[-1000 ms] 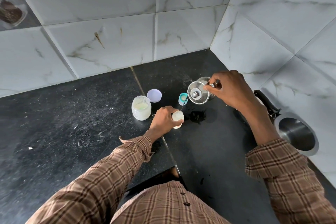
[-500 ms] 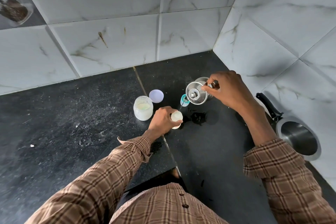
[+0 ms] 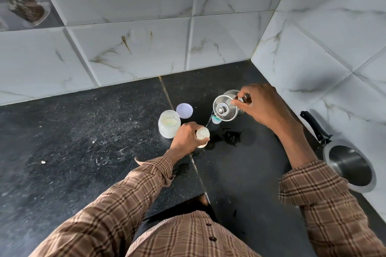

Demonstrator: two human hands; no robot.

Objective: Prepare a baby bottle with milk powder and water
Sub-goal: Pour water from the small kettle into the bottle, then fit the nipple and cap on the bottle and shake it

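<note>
At the centre of the black counter [image 3: 73, 142], the left hand [image 3: 187, 136] is curling its fingers around the baby bottle [image 3: 203, 134], holding it upright on the stone with its pale open mouth facing up. At about one o'clock from that bottle, the right hand [image 3: 261, 106] is pinching the handle of a small steel kettle [image 3: 225, 107] between thumb and fingers, tipping it toward the bottle with its lid and knob facing the camera. A thin stream of water [image 3: 208, 121] is running from the kettle's spout down into the bottle mouth. Half hidden under the kettle, a teal bottle ring [image 3: 215, 120] is lying on the counter. Just at nine o'clock from the left hand, touching or nearly touching it, a glass jar of milk powder [image 3: 169, 124] is standing uncapped, and its pale lilac lid [image 3: 184, 111] is lying flat at the jar's one o'clock. A wet patch [image 3: 231, 136] is glistening on the counter at three o'clock from the bottle. Far out at four o'clock from the right hand, a steel saucepan [image 3: 351, 165] with a black handle is sitting against the tiled wall [image 3: 313, 52]. At eleven o'clock in the far corner, a blurred jar of dark contents [image 3: 29, 9] is showing. Both forearms are wearing brown checked sleeves [image 3: 129, 196].
</note>
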